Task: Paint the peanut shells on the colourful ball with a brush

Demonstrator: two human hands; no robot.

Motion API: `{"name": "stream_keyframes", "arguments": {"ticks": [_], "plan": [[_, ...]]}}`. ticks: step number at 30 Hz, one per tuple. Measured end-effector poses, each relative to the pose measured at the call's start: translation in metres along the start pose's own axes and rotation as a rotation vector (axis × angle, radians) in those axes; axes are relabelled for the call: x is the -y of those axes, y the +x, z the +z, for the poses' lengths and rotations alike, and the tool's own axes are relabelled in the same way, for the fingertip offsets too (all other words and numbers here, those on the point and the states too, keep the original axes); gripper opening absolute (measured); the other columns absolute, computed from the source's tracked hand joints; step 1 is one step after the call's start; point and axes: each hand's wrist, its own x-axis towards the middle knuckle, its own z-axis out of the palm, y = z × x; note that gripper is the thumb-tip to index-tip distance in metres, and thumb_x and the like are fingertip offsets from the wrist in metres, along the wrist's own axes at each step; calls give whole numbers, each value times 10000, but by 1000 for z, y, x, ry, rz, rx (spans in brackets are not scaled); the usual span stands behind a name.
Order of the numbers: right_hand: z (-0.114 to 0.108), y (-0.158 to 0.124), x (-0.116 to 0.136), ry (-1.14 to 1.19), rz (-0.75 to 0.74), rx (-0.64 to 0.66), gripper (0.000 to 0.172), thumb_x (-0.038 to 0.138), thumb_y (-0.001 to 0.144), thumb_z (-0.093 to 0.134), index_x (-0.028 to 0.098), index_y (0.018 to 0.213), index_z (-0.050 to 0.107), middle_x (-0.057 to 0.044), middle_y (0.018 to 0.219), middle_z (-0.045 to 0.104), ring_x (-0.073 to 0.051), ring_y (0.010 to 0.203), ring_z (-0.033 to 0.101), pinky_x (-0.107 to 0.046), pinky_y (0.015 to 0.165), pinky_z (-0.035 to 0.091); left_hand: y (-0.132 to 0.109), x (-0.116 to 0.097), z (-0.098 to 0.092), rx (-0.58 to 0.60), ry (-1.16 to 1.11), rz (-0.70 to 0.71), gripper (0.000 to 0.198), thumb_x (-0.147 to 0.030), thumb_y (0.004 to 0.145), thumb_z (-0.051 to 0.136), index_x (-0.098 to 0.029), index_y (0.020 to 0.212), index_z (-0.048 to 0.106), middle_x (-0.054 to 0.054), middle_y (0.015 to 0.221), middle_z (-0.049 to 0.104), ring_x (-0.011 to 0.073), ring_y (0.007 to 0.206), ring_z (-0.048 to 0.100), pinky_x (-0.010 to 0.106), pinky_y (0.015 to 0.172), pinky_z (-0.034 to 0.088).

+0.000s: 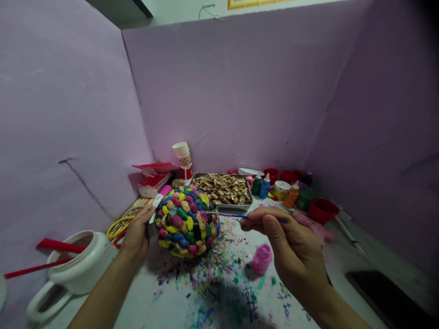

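Observation:
A round ball (188, 224) covered in peanut shells painted pink, yellow, green, blue and black stands at the middle left, with some shells still plain tan. My left hand (139, 230) grips its left side, with a piece of white tissue (157, 206) between the fingers and the ball. Between the thumb and fingers of my right hand (284, 237) is a thin blue paintbrush (236, 215), its tip at the ball's front surface. Below that hand, a small open bottle of pink paint (262, 259) sits on the paint-spattered table (164, 301).
Behind the ball lies a metal tray (249, 208) of peanut shells. Paint bottles (265, 186) and a red cup (322, 210) line the back right. Stacked paper cups (182, 153) and a tissue pack (154, 183) stand back left. A white pot (82, 262) is at left, a phone (387, 292) at right.

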Motion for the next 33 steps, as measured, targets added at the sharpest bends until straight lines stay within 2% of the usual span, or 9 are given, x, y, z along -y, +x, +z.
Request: {"name": "stream_keyframes", "arguments": {"ticks": [8, 14, 19, 23, 33], "plan": [[-3, 6, 13, -92, -108, 45, 231, 134, 967, 460, 223, 915, 667, 19, 776, 723, -96, 715, 702, -189, 652, 579, 1, 0, -1, 7, 2, -24, 330, -122, 468, 746, -167, 794, 722, 43, 971, 768, 249, 997, 686, 309, 778, 589], [-6, 5, 14, -116, -110, 45, 226, 129, 962, 456, 229, 943, 658, 24, 796, 725, -92, 729, 705, -185, 676, 575, -1, -1, 2, -16, 10, -28, 258, -124, 528, 722, -182, 779, 729, 33, 984, 770, 237, 995, 689, 309, 797, 588], [-7, 4, 12, -181, -122, 105, 211, 154, 964, 438, 218, 996, 637, 2, 806, 717, -121, 757, 709, -217, 652, 557, 1, 2, 1, -17, 3, -31, 240, -147, 559, 727, -181, 797, 731, 43, 959, 768, 243, 1001, 688, 320, 831, 580], [-9, 4, 14, -205, -141, 142, 204, 155, 951, 415, 217, 959, 609, -16, 824, 705, -147, 792, 702, -234, 633, 541, 5, 4, -2, -17, 17, -9, 220, -185, 604, 718, -166, 824, 728, 55, 960, 762, 237, 1035, 675, 306, 856, 566], [-9, 5, 16, -172, -132, 127, 214, 135, 938, 395, 238, 943, 582, -2, 804, 674, -150, 771, 673, -240, 622, 519, 3, 3, -3, -24, 15, -1, 228, -192, 607, 718, -175, 835, 723, 39, 905, 760, 234, 1047, 668, 308, 859, 566]]}}
